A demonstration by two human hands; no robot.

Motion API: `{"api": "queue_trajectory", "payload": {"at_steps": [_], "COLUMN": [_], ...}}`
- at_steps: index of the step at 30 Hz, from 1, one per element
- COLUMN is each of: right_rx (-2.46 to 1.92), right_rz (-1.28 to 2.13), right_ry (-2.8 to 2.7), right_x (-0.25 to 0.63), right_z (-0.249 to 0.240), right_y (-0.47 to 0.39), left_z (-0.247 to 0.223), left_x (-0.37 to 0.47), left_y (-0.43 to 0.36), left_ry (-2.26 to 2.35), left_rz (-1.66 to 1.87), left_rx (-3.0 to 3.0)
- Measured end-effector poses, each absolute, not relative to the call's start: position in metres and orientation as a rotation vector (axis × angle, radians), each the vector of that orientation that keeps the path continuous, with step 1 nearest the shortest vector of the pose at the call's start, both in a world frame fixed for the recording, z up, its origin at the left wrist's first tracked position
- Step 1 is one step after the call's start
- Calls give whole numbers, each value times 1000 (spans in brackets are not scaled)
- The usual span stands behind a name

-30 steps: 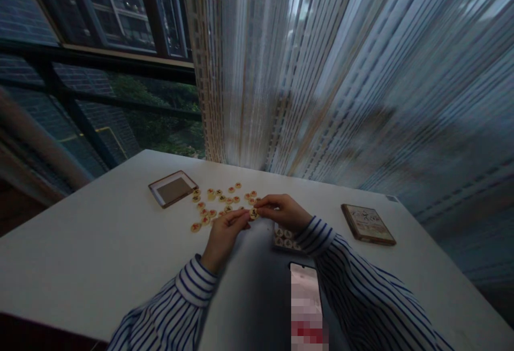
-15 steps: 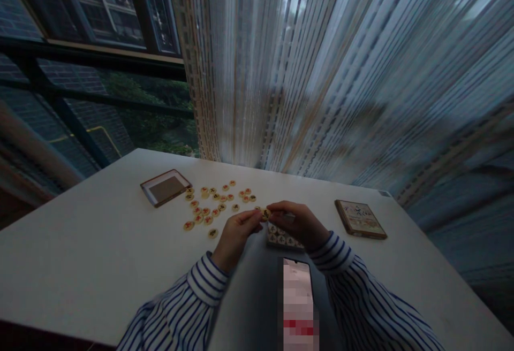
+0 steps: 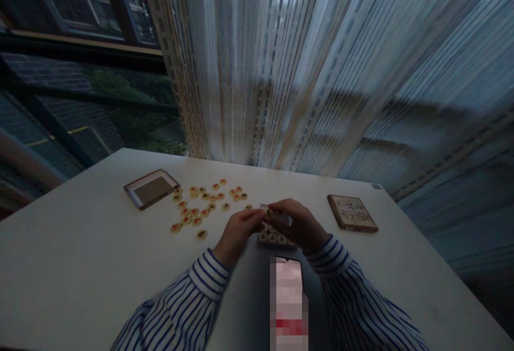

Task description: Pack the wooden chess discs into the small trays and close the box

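Note:
A round xiangqi piece [image 3: 267, 212] with a dark character is pinched between my two hands, just above the back-left part of a small box [image 3: 277, 243]. My left hand [image 3: 236, 234] has its thumb and fingers closed at the piece's left side. From the right, my right hand [image 3: 302, 224] grips the same piece, its fingers partly covering the box. Inside the box lie rows of xiangqi pieces with dark characters. More loose pieces [image 3: 196, 221], marked red or dark, are scattered on the table to the left of my hands.
An open lid or tray [image 3: 139, 201] lies at the back left of the white table [image 3: 100, 265]. A flat printed box [image 3: 353, 214] rests on the right. Nearest me is a phone [image 3: 289, 292] with a blurred screen. Curtains [image 3: 241, 73] hang behind the table.
My view has turned slightly right, so the table things appear farther left. Both hands have carried the piece a little to the right, closer over the box.

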State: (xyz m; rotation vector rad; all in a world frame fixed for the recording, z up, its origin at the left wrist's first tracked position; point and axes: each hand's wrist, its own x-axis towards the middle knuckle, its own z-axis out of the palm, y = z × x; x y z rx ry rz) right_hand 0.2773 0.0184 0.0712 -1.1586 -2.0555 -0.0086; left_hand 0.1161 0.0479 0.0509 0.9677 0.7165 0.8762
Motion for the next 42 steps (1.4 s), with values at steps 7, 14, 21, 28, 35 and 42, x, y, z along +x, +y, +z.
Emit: {"api": "queue_trajectory", "payload": {"at_steps": [7,14,21,28,35,42], "right_rx": [-1256,-1407,-1467,-1535,-1566,-1715], "right_rz": [-64,-39,34,118,164,197], "right_ry": [-2162,-2263,-2309,-2304,-2313,-2394], "right_x": [287,288,295,304,313,314], "right_z": [72,76,81,80,76,71], "right_y": [18,18,20,20,20,23], "left_z": [41,40,29,7,-1,-7], "left_x": [127,133,127,117,110,107], "left_y": [54,53,54,55,57,58], "left_ry": [762,850,1056,1075,926,869], "left_rz": [852,860,1013,1069,955,837], "left_rx": [974,1064,1338,1967,2262,2377]}}
